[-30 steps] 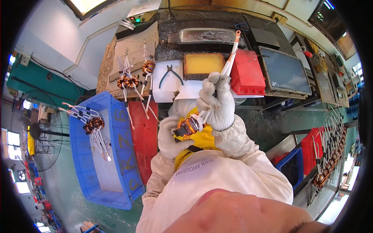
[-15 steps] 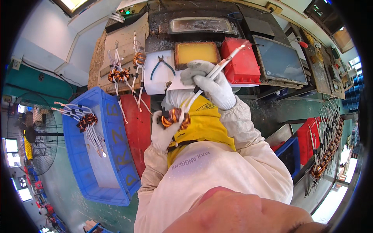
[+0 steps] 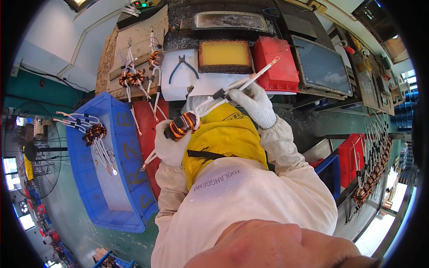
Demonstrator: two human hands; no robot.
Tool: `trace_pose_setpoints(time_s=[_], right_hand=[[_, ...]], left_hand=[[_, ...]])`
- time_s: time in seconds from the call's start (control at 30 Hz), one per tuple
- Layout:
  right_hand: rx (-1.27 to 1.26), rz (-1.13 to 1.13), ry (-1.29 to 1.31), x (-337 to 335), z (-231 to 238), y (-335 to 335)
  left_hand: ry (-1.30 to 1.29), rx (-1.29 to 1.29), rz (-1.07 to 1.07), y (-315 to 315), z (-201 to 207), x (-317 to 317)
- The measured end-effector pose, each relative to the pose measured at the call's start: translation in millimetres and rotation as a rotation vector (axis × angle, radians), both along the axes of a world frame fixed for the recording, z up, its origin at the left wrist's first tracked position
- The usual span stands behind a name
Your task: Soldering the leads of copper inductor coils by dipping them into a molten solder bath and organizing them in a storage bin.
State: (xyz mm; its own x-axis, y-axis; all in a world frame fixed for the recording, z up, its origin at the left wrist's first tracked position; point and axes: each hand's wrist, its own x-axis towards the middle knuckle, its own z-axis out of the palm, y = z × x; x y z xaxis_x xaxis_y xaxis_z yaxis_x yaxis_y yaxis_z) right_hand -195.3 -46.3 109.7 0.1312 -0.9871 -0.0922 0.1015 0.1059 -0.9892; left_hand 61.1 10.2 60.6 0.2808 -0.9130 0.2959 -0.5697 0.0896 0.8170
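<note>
A copper-wound ring coil (image 3: 182,126) with white sleeved leads is held between my gloved hands, in front of the yellow apron (image 3: 223,136). My left hand (image 3: 169,145) is closed around the coil. A lead with a bare lug (image 3: 149,161) sticks out past that hand at the lower left. My right hand (image 3: 257,105) pinches the white leads (image 3: 243,84) near a black band. Those leads point up and right, the longest ending in a copper lug (image 3: 275,60) in front of the red bin (image 3: 278,73). Part of the coil is hidden by my left fingers.
Green-handled cutters (image 3: 183,70) lie on white paper beside a tray of yellow material (image 3: 225,54). More coils (image 3: 132,78) rest at the bench's left. A blue crate (image 3: 147,196) holding a coil (image 3: 94,134) stands left, near a fan (image 3: 35,149). Several coils (image 3: 368,183) line a right-hand rack.
The coil has moved left and turned in my left hand, and a lead end now shows beside that hand. My right hand has shifted slightly down along the leads.
</note>
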Motion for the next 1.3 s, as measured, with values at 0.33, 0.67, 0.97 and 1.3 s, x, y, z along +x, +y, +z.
trace_pose_setpoints(time_s=[0.33,0.67,0.97,1.3], right_hand=[[-0.171,-0.169,0.219,9.6,-6.2,4.6],[-0.553,0.519,0.483,25.2,-38.9,23.2],[-0.196,0.0,-0.315,29.2,-90.0,32.0],[-0.058,-0.087,-0.603,8.3,-70.1,42.6]], left_hand=[[-0.011,-0.008,0.073,4.0,-0.3,-2.5],[-0.035,-0.032,-0.413,-6.3,59.9,-14.7],[-0.295,-0.459,-0.545,-16.8,80.1,-44.7],[0.42,0.13,-0.213,-6.9,20.7,-6.0]])
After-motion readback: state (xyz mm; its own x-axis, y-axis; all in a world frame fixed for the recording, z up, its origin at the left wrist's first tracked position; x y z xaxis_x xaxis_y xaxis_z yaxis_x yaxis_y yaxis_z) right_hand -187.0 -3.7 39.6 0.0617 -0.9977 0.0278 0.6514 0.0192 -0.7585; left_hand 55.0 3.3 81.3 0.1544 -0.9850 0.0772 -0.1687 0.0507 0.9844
